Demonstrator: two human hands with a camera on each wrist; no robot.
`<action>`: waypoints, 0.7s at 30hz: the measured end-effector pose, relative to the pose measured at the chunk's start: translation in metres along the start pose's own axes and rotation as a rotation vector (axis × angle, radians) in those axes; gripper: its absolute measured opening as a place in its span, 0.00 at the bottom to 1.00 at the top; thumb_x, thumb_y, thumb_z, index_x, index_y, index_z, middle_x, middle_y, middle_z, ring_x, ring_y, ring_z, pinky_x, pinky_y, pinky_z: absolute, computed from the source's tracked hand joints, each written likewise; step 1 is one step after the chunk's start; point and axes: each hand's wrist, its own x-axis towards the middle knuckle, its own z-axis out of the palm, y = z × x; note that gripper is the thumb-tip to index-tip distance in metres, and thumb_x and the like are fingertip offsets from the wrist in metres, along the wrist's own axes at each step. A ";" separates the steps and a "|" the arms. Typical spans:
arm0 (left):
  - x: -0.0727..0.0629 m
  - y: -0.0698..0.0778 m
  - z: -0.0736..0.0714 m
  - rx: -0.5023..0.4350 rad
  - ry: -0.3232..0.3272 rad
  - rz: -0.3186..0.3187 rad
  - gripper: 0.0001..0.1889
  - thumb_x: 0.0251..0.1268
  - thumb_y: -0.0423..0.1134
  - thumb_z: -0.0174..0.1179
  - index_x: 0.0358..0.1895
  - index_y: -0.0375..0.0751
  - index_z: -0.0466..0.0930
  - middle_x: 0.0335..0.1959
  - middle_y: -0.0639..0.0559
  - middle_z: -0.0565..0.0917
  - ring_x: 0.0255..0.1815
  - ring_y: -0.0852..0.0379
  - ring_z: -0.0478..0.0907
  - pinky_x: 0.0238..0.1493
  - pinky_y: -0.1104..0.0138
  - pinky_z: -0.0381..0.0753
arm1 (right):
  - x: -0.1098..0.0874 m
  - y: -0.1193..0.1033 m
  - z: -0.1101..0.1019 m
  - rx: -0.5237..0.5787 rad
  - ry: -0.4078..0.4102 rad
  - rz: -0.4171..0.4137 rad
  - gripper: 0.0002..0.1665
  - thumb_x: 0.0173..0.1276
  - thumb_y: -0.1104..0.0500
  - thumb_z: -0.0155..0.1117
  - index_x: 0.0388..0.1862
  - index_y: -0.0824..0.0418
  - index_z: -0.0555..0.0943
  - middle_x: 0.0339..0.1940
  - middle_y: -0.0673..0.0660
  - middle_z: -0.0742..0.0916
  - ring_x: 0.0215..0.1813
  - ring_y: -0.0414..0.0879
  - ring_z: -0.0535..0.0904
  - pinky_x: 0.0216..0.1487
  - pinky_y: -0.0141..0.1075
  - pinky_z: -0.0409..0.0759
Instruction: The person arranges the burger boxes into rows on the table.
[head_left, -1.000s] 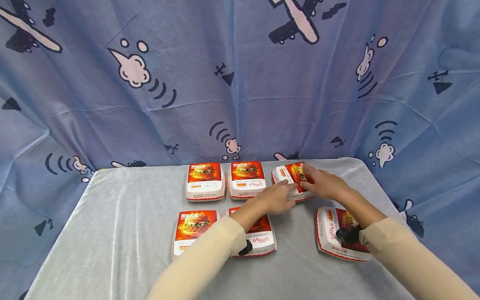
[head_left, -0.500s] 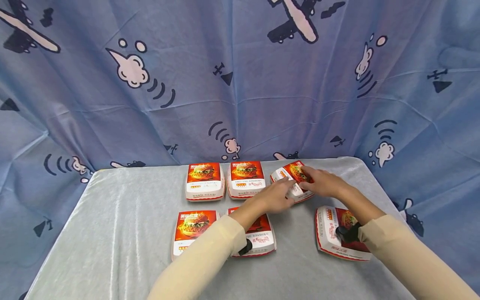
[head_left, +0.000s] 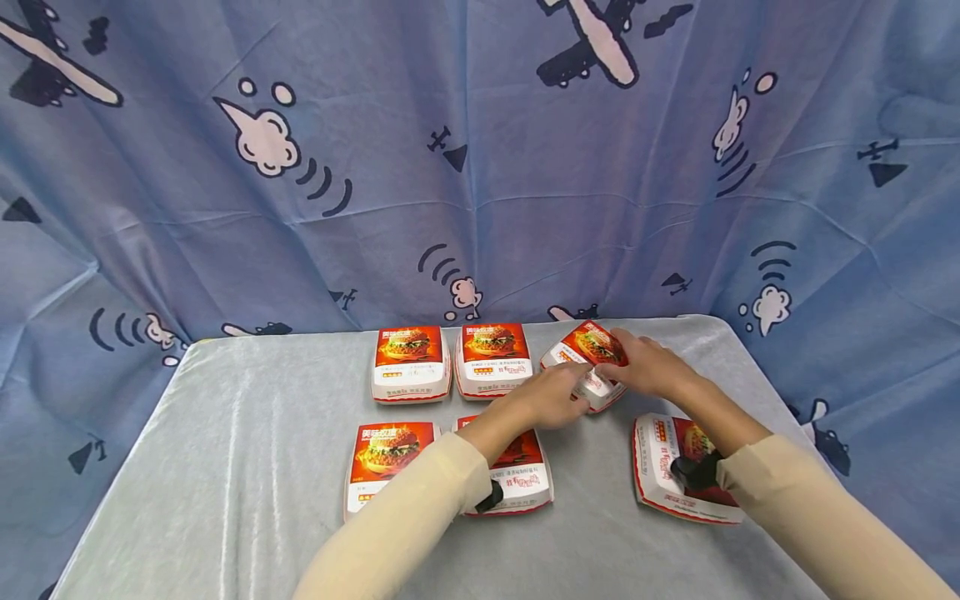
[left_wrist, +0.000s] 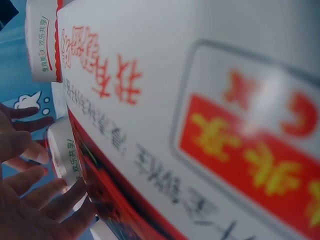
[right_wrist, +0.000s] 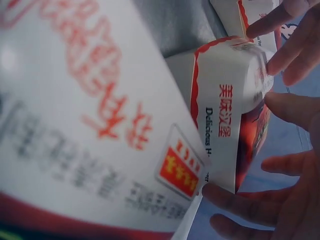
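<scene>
Both hands work at a burger box (head_left: pixel 588 342) in the back row's right end, turned at an angle to its neighbours. My left hand (head_left: pixel 553 396) touches its near left side. Across from it, my right hand (head_left: pixel 652 367) has fingers and thumb at the box's right edge. The right wrist view shows this white and red box (right_wrist: pixel 222 105) between spread fingertips. Fairly straight, spread fingers also show for the left hand (left_wrist: pixel 40 207) in the left wrist view. Part of the lid is hidden under the fingers.
Two burger boxes, left (head_left: pixel 409 375) and middle (head_left: pixel 492 358), stand in the back row. In front are a left box (head_left: pixel 390 450), a middle box (head_left: pixel 525 483) partly under my left sleeve, and a right box (head_left: pixel 675 475) under my right wrist. A patterned curtain (head_left: pixel 375 167) hangs behind the table (head_left: pixel 202 467).
The back right box has turned counterclockwise under my fingers, its burger picture swinging towards the back. Both hands have stayed almost in place; the other boxes have not moved.
</scene>
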 end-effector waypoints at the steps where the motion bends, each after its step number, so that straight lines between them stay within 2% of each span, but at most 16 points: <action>1: 0.000 0.000 0.000 -0.005 0.004 0.002 0.28 0.70 0.38 0.55 0.73 0.39 0.66 0.69 0.48 0.73 0.70 0.58 0.68 0.68 0.68 0.65 | 0.000 0.000 0.001 0.004 0.008 -0.009 0.42 0.70 0.47 0.64 0.69 0.75 0.63 0.57 0.77 0.77 0.58 0.70 0.74 0.54 0.64 0.73; 3: 0.000 0.000 0.000 -0.007 0.018 0.012 0.28 0.70 0.37 0.55 0.72 0.39 0.66 0.68 0.47 0.74 0.69 0.57 0.69 0.68 0.67 0.66 | 0.001 0.000 0.001 0.009 0.020 -0.039 0.38 0.69 0.49 0.65 0.65 0.76 0.67 0.52 0.74 0.80 0.54 0.67 0.76 0.52 0.61 0.74; 6: 0.001 -0.001 0.000 -0.004 0.026 -0.018 0.29 0.71 0.38 0.55 0.74 0.41 0.65 0.71 0.44 0.69 0.70 0.54 0.67 0.68 0.64 0.67 | 0.003 0.001 0.001 0.013 0.009 -0.069 0.35 0.68 0.52 0.65 0.62 0.77 0.69 0.50 0.72 0.81 0.51 0.64 0.77 0.51 0.59 0.75; 11: 0.002 -0.001 -0.001 0.004 0.027 -0.118 0.33 0.70 0.42 0.56 0.77 0.49 0.60 0.77 0.39 0.58 0.70 0.48 0.68 0.65 0.57 0.72 | 0.006 0.004 -0.002 0.025 -0.040 -0.096 0.38 0.69 0.55 0.65 0.68 0.78 0.65 0.59 0.77 0.78 0.57 0.66 0.76 0.56 0.61 0.73; 15: 0.002 -0.002 -0.001 0.015 0.026 -0.141 0.32 0.70 0.44 0.57 0.76 0.50 0.62 0.74 0.38 0.62 0.61 0.48 0.75 0.60 0.57 0.76 | 0.006 0.003 -0.003 0.027 -0.060 -0.091 0.41 0.69 0.56 0.64 0.71 0.78 0.61 0.64 0.78 0.74 0.63 0.69 0.71 0.61 0.64 0.69; 21: 0.000 -0.004 0.000 0.048 0.021 -0.108 0.28 0.70 0.44 0.58 0.72 0.48 0.69 0.63 0.42 0.73 0.53 0.51 0.78 0.56 0.59 0.77 | 0.004 -0.001 -0.001 0.031 -0.026 0.001 0.44 0.70 0.52 0.62 0.74 0.75 0.57 0.65 0.80 0.70 0.64 0.72 0.67 0.61 0.67 0.67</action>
